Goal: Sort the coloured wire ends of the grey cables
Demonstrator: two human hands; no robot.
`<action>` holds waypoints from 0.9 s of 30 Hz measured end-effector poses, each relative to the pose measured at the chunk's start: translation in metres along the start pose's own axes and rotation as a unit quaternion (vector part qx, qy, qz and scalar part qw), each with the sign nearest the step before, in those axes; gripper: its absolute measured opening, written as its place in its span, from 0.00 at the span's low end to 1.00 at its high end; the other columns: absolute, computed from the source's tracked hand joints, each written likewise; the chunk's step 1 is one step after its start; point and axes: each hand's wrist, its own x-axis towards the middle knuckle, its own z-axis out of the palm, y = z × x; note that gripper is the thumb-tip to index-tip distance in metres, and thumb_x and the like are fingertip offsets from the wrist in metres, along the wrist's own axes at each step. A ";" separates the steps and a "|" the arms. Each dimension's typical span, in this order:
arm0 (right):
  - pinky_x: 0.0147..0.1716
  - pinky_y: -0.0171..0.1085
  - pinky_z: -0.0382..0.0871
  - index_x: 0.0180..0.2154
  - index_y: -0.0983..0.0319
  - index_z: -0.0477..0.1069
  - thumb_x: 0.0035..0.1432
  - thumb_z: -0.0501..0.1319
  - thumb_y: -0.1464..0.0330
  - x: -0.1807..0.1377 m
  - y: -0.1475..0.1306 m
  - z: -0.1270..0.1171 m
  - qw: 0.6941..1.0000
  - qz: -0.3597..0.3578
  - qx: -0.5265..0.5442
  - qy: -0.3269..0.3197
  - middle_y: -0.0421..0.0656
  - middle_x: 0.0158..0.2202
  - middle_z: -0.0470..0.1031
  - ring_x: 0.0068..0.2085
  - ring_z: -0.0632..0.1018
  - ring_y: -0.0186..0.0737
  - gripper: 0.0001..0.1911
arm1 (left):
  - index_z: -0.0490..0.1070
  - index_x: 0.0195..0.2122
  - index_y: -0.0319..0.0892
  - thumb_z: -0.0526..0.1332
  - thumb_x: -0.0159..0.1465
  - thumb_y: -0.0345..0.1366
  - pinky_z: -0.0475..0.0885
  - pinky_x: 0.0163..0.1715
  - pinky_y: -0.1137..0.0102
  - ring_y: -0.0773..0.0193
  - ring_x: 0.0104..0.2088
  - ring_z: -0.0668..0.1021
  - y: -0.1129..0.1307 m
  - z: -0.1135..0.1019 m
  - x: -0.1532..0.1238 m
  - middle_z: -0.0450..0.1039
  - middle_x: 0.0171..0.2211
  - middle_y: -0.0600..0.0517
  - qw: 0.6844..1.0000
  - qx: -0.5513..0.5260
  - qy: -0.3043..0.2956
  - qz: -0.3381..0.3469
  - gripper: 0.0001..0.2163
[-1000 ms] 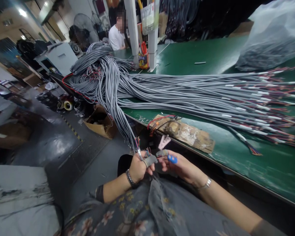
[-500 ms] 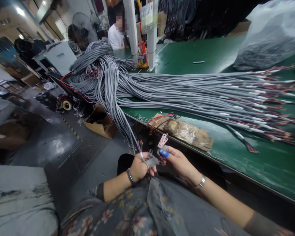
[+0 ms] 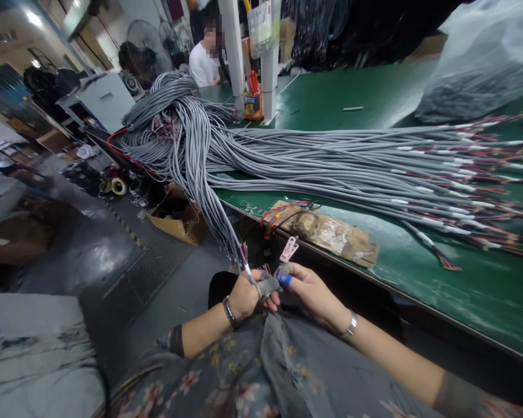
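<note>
My left hand [image 3: 247, 293], its thumb wrapped in grey tape, is closed around the end of a grey cable [image 3: 249, 270]. Thin coloured wires [image 3: 244, 253] fan out above the fist, and more fine wire ends [image 3: 265, 269] poke up beside the thumb. Close against that thumb, my right hand [image 3: 307, 288] is pinched, with blue and grey coverings on its fingers. What lies between its fingertips is hidden. A pink clip [image 3: 289, 248] stands just above the right fingers; whether they touch it I cannot tell.
Many grey cables [image 3: 314, 154] with bared ends lie along the green bench [image 3: 322, 93], and one bunch hangs over its edge. A taped board [image 3: 331, 235] sits at the edge. There is a carton [image 3: 178, 223] below, a plastic bag [image 3: 475, 75] at right, and a person [image 3: 204, 65] behind.
My right hand has moved left, bringing its fingertips against my left thumb. The left hand keeps its hold on the cable, whose wire ends have shifted slightly left.
</note>
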 end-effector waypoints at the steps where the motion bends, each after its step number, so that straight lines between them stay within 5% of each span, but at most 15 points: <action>1: 0.22 0.34 0.56 0.23 0.61 0.68 0.42 0.69 0.56 0.000 0.003 0.001 1.000 0.008 0.006 0.010 0.35 0.17 0.66 0.20 0.64 0.31 0.17 | 0.68 0.19 0.37 0.65 0.46 0.56 0.61 0.13 0.77 0.70 0.13 0.71 0.000 0.000 -0.001 0.70 0.14 0.50 1.000 0.022 -0.010 0.006 0.23; 6: 0.20 0.33 0.53 0.22 0.62 0.67 0.40 0.70 0.56 0.001 0.009 0.005 0.998 0.039 0.018 0.048 0.34 0.16 0.63 0.18 0.60 0.29 0.18 | 0.66 0.17 0.38 0.67 0.45 0.53 0.60 0.13 0.77 0.70 0.13 0.71 0.001 0.001 -0.003 0.69 0.13 0.51 0.997 0.069 0.015 0.023 0.21; 13: 0.22 0.33 0.54 0.22 0.62 0.67 0.37 0.71 0.53 -0.001 0.005 0.001 0.998 0.013 0.020 0.050 0.35 0.18 0.65 0.21 0.61 0.30 0.21 | 0.63 0.20 0.40 0.66 0.44 0.55 0.53 0.09 0.78 0.70 0.09 0.68 0.002 0.004 0.002 0.66 0.11 0.54 0.989 -0.076 0.126 0.024 0.22; 27: 0.24 0.34 0.57 0.27 0.62 0.70 0.39 0.71 0.54 0.003 -0.004 0.002 0.999 0.037 0.013 -0.029 0.37 0.19 0.69 0.21 0.67 0.32 0.21 | 0.64 0.20 0.39 0.66 0.46 0.54 0.57 0.09 0.78 0.71 0.09 0.68 -0.008 0.001 0.000 0.68 0.12 0.53 0.997 -0.043 0.062 0.018 0.21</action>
